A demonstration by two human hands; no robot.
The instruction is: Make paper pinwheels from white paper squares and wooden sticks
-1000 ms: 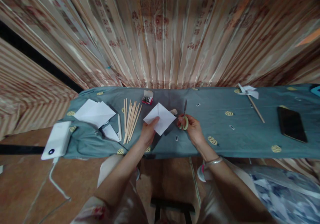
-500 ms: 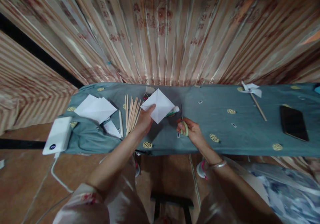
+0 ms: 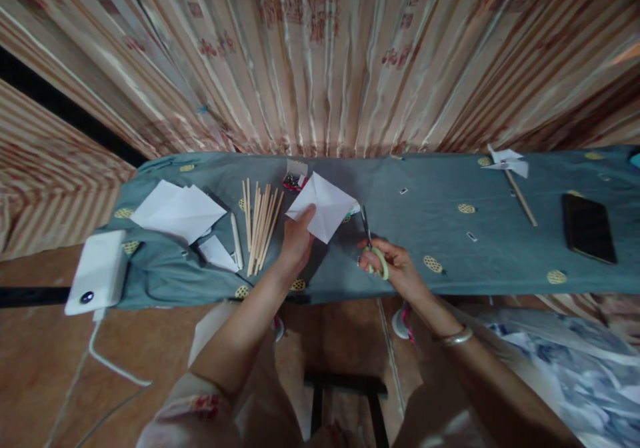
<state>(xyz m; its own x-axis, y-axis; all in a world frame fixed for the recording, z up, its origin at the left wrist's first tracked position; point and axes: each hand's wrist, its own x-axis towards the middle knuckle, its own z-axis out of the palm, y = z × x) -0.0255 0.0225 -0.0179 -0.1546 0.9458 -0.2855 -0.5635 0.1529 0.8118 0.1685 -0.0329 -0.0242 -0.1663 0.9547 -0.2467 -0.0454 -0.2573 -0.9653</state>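
A creased white paper square (image 3: 327,207) is pinched in my left hand (image 3: 297,240), thumb on top, over the middle of the table. Just to its right, my right hand (image 3: 393,263) holds scissors (image 3: 379,259) by their pale green handles, blades pointing up and away from me. The blades look nearly closed and sit beside the paper's right corner, apart from it. Partly behind the paper lies a tube-like object (image 3: 355,208). Close to the paper's upper left is a small open box (image 3: 295,180) with dark bits inside.
Wooden sticks (image 3: 263,225), a white pen (image 3: 237,240), white paper sheets (image 3: 180,209) and a white power bank (image 3: 97,271) with a cable lie left on the cloth-covered table (image 3: 430,198). A paper pinwheel (image 3: 510,163) on a stick and a dark phone (image 3: 589,228) lie right.
The view has shifted a little. My left hand and the paper have moved slightly right, and the paper is turned a little. The scissors have tilted, and the small box shows more.
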